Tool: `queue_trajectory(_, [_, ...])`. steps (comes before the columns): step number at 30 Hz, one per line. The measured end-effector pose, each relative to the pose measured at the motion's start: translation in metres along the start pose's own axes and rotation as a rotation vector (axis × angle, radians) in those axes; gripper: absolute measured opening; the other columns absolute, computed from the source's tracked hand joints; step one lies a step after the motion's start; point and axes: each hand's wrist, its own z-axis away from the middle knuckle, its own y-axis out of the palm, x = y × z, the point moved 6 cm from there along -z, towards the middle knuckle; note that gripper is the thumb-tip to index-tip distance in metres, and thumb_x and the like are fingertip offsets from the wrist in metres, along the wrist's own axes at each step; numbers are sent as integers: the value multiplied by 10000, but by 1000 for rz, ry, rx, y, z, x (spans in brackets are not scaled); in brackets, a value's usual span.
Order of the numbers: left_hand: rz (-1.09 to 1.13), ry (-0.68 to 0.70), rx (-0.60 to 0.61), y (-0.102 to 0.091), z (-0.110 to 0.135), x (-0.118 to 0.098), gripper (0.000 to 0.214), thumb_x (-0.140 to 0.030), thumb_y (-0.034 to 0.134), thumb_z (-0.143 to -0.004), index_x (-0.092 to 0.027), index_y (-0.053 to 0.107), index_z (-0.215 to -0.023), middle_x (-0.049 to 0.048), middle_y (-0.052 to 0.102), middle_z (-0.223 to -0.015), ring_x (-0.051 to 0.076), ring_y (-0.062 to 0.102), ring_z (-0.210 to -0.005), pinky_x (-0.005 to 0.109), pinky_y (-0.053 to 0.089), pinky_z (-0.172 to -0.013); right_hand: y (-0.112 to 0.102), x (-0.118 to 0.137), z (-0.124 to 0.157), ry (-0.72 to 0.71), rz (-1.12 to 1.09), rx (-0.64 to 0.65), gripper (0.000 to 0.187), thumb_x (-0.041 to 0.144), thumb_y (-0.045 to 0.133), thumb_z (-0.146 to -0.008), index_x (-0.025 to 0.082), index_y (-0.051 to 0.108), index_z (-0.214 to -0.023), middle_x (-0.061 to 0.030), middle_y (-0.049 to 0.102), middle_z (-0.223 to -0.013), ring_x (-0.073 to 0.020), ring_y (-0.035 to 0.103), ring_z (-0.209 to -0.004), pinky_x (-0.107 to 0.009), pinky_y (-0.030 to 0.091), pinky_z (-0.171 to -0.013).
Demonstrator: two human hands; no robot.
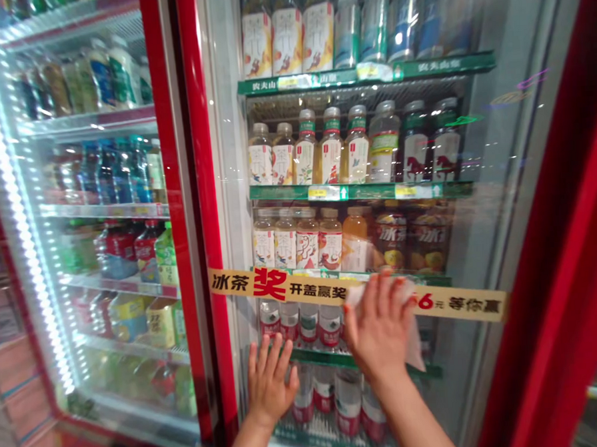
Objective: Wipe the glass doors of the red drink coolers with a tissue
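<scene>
My left hand (271,380) lies flat toward the glass door (484,240) of a red-framed drinks cooler, fingers spread and holding nothing. Higher and to its right, my right hand (381,329) presses a thin white wiping cloth (415,345) against the glass. Its fingers are stretched over the cloth, whose edges show around the palm and fingertips. Under that hand runs a beige printed strip (302,290) across the door, partly covered by the hand and cloth. Whether the left palm fully touches the glass I cannot tell.
Behind the glass stand shelves of bottled drinks (332,148) with green price rails (377,191). A second lit cooler with bottles (120,166) is on the left, past the red frame (204,188). Stacked boxes (24,378) stand at the far left.
</scene>
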Motion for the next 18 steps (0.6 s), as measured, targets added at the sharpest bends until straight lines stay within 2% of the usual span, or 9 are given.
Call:
queue_trajectory(3, [8,5,-5,-1,-1,0,766,-296,591,-1006,-285,329,-1725,3,305,-1800,224,210,-1717,489,107,-1444,6,39,24,-310,-28,50,856,480,561,-1076,187,150,-1768,-72,301,-1794,-228,81,-1726,-504,18,-1421])
queue_trajectory(5, [12,3,-9,-1,-3,0,765,-296,595,-1005,-287,333,-1724,11,331,-1792,219,217,-1716,484,111,-1443,3,18,20,-206,10,44,857,471,552,-1076,192,134,-1770,-92,275,-1801,-287,88,-1725,-599,51,-1412])
queue_trajectory(7, [14,-2,-14,-3,-5,-2,765,-302,597,-1007,-292,333,-1724,15,366,-1782,210,224,-1715,477,120,-1441,-4,-12,-1,33,59,3,873,450,511,-1090,156,49,-1769,-149,122,-1828,-391,39,-1718,-760,119,-1354])
queue_trajectory(9, [14,-11,-17,-7,-8,-5,766,-293,606,-1003,-294,341,-1721,29,418,-1763,208,247,-1709,474,148,-1435,-6,-16,-25,155,75,-45,891,452,486,-1098,120,-11,-1759,-186,34,-1828,-438,-2,-1708,-835,167,-1305])
queue_trajectory(10, [14,-16,-17,-10,-11,-6,758,-285,610,-999,-291,358,-1714,39,457,-1744,213,273,-1702,475,173,-1429,-4,-4,-34,119,72,-48,883,445,486,-1099,99,7,-1756,-194,48,-1826,-434,-12,-1709,-832,179,-1305])
queue_trajectory(12, [15,-22,-14,-20,-18,-6,717,-251,608,-995,-285,420,-1686,64,556,-1676,227,371,-1662,478,258,-1399,2,40,-40,-125,44,-7,797,412,496,-1093,109,169,-1752,-142,164,-1826,-360,5,-1721,-726,202,-1359])
queue_trajectory(15, [18,-18,-30,-40,-38,3,680,-172,597,-985,-282,481,-1646,80,685,-1532,227,535,-1542,465,372,-1329,3,89,-16,-529,-25,74,555,413,476,-1090,336,491,-1639,134,321,-1782,-135,67,-1717,-405,231,-1405])
queue_trajectory(17, [18,-13,-52,-54,-60,14,709,-148,622,-972,-300,473,-1649,70,699,-1510,225,567,-1507,469,382,-1321,-4,79,-5,-605,-43,80,497,454,448,-1099,433,533,-1589,232,304,-1761,-60,87,-1700,-305,190,-1395])
queue_trajectory(18, [18,-4,-63,-59,-73,20,730,-151,637,-967,-312,460,-1656,63,681,-1538,230,556,-1519,480,370,-1331,-8,64,-6,-582,-39,72,531,463,444,-1103,393,495,-1627,185,268,-1785,-94,71,-1710,-352,139,-1411])
